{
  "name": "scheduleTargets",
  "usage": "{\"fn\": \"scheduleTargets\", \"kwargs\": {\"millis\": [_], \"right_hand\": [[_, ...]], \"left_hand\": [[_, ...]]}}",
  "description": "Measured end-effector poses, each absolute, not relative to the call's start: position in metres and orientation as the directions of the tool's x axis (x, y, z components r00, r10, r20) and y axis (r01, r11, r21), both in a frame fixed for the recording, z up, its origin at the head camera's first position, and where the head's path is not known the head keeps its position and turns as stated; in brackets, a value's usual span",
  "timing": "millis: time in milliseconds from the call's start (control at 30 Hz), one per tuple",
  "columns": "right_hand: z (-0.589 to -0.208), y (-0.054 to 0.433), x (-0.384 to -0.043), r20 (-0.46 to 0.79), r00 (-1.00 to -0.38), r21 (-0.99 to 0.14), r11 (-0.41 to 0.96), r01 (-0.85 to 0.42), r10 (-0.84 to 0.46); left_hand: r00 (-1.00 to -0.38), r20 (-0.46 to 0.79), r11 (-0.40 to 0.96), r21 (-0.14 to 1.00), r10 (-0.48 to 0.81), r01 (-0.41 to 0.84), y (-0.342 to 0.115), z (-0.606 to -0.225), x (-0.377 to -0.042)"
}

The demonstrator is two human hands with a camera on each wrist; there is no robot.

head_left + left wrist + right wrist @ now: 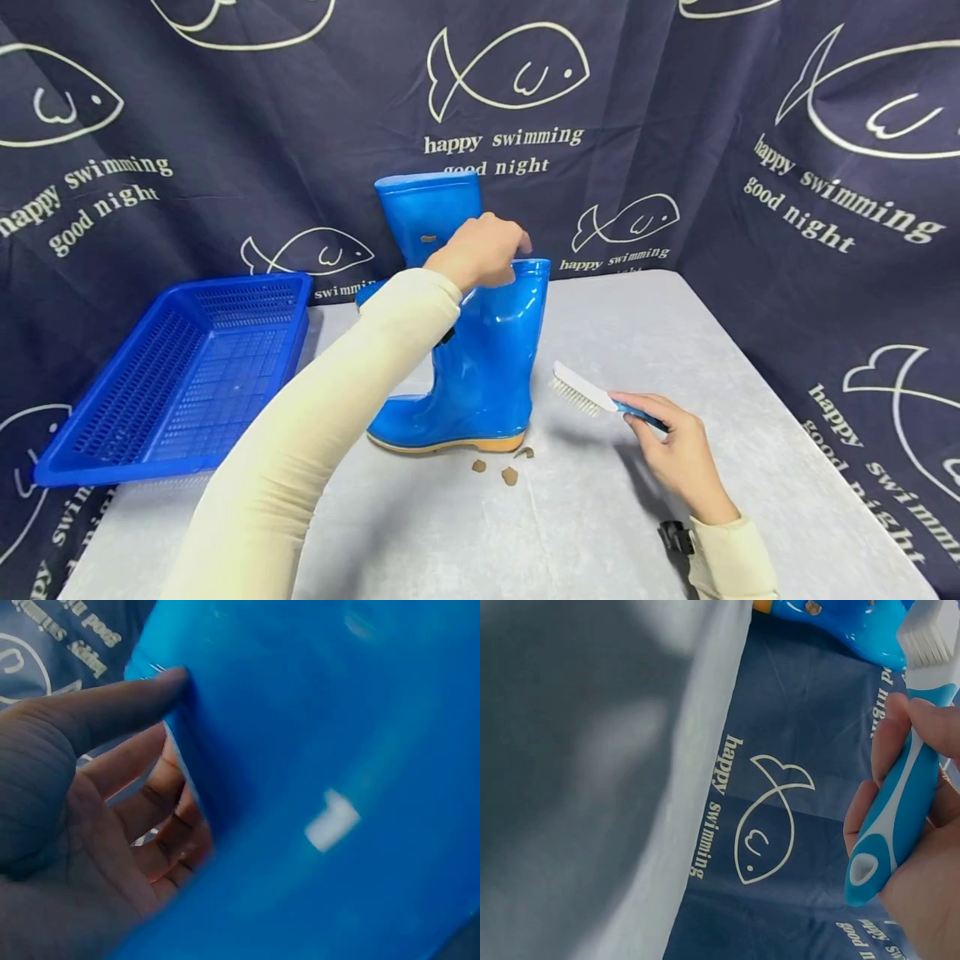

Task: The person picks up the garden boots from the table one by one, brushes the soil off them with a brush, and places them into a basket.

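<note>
A blue rain boot (487,367) with a tan sole stands upright on the table, toe to the left. My left hand (483,250) grips its top rim; in the left wrist view the thumb lies on one side of the boot wall (322,735) and the fingers on the other. My right hand (686,458) holds a scrub brush (585,392) by its blue and white handle (900,810), bristles facing down-left, apart from the boot. Behind stands a second blue boot (427,208) with a brown spot on its shaft, partly hidden by my left arm.
Brown crumbs (510,476) lie on the grey table (600,517) by the front boot's heel. A blue plastic basket (296,333) sits at the left. Dark fish-print cloth (337,108) hangs behind and along the sides.
</note>
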State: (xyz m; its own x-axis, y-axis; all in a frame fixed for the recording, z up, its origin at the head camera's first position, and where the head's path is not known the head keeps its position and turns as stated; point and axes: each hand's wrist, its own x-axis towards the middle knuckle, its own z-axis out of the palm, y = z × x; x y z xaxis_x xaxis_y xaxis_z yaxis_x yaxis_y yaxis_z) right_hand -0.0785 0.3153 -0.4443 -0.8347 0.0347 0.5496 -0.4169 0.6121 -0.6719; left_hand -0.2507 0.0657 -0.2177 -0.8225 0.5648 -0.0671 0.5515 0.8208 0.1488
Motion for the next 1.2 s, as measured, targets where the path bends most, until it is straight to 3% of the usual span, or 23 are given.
{"fn": "scheduleTargets", "kwargs": {"millis": [133,400,633,833,1200], "right_hand": [[-0.441,0.317,-0.076,0.543,-0.839,-0.673,0.614,-0.413,0.031],[-0.44,0.315,-0.078,0.557,-0.83,-0.667,0.609,-0.429,0.025],[-0.443,0.305,-0.078,0.538,-0.843,-0.678,0.591,-0.437,-0.006],[-0.443,0.299,-0.077,0.543,-0.838,-0.683,0.557,-0.473,-0.047],[-0.44,0.299,-0.076,0.56,-0.827,-0.685,0.533,-0.497,-0.052]], "left_hand": [[-0.842,-0.024,0.842,0.053,0.539,0.537,0.068,-0.22,-0.247],[-0.872,0.058,0.874,-0.005,0.486,0.487,0.068,-0.227,-0.251],[-0.885,-0.021,0.878,0.142,0.465,0.458,0.063,-0.233,-0.251],[-0.871,-0.051,0.847,0.27,0.488,0.458,0.035,-0.211,-0.246],[-0.823,0.109,0.794,0.217,0.558,0.567,0.001,-0.156,-0.231]]}}
